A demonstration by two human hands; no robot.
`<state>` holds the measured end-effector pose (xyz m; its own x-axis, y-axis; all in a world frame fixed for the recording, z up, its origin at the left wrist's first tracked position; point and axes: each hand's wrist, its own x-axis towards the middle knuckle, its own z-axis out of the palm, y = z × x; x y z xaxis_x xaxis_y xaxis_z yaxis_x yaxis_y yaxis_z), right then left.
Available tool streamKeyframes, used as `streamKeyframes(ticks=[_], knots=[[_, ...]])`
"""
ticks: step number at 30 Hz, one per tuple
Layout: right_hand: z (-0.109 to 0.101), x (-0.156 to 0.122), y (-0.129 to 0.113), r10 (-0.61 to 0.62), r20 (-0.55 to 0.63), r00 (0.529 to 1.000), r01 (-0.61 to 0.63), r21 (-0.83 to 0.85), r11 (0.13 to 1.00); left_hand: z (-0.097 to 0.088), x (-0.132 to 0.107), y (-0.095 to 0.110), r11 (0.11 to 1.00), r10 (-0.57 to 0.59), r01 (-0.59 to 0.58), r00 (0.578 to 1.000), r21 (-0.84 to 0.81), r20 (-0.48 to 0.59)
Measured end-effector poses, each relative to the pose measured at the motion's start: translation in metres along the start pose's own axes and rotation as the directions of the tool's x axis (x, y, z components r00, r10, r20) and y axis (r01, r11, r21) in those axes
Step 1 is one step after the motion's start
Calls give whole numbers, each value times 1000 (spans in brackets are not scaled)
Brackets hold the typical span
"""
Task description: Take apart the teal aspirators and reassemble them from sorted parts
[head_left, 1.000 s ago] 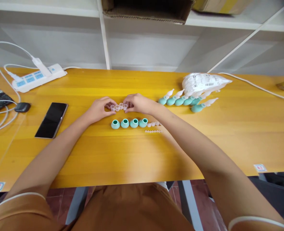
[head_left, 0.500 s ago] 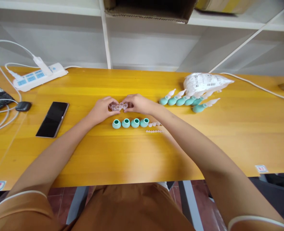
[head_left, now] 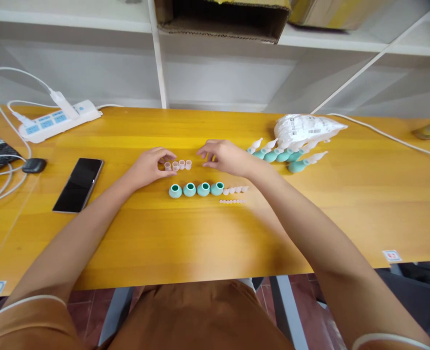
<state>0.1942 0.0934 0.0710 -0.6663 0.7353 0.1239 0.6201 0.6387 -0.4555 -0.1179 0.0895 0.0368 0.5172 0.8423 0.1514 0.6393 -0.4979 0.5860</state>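
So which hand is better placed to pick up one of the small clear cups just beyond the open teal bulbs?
Probably the left hand: its fingertips sit at the left end of the row of clear cups. The right hand hovers open, apart from the row, off to its right.

The 4 tiny cups [head_left: 178,165] by my left hand [head_left: 150,165] look like clear, smooth plastic. The 4 teal bulbs [head_left: 196,189] seem matt, rubbery. The table [head_left: 164,243] is glossy varnished wood, the phone [head_left: 78,184] shiny glass, the bag [head_left: 306,127] crinkled plastic film, the box [head_left: 222,19] matt cardboard.
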Motion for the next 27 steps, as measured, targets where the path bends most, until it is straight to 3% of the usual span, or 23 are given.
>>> streamKeyframes(ticks=[2, 4, 8, 9, 13, 15, 19, 22, 25, 27], knots=[[-23, -27, -8, -11, -110, 994, 10, -9, 1000, -11, 0, 2, 1000, -9, 9, 1000, -4, -15], [-46, -56, -12, 30, -294, 955, -45, -43, 998, -26, -1, 8, 1000, -8, 6, 997, -28, -79], [-77, -98, 4, 80, -657, 749, -254, -174, 951, -57, -6, 34, 987, 55, -105, 935, -125, -351], [-81, -104, 13, 75, -668, 740, -281, -206, 937, -63, -10, 44, 984, 54, -117, 916, -135, -398], [-76, -105, 50, 81, -428, 900, -228, -304, 925, -76, -29, 91, 962, 130, -227, 869, -152, -477], [-67, -98, 62, 122, -319, 940, -230, -329, 916, -74, -41, 114, 969, 166, -228, 886, -95, -433], [-58, -86, 65, 224, -229, 947, -293, -335, 896, -58, -61, 145, 956, 275, -290, 933, -32, -233], [-65, -97, 44, 173, -286, 942, -259, -299, 918, -39, -73, 154, 950, 301, -308, 946, -45, -119], [-77, -125, 3, 111, -468, 877, -205, -154, 967, -16, -88, 156, 947, 313, -320, 941, -40, -126], [-79, -146, -30, 150, -503, 851, -131, 74, 989, 0, -99, 157, 952, 293, -303, 938, -27, -186]])
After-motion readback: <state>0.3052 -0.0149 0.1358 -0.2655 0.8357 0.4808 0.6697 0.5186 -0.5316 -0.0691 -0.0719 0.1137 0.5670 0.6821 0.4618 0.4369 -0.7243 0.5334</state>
